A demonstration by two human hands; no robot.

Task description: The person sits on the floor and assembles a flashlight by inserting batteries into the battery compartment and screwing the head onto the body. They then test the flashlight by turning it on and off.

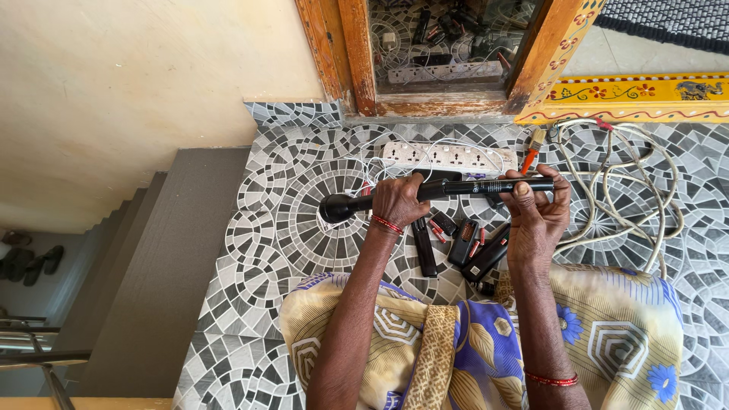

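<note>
At the centre of the frame we see a long black torch held level above the patterned tile floor, its round head pointing toward the left. The left hand comes up from below with the forearm nearly straight, fingers wrapped tight around the torch near its head. The right hand holds the tail end, thumb and fingers pinched on it, above small black parts and below a white power strip.

torch middle hidden by hands
</note>
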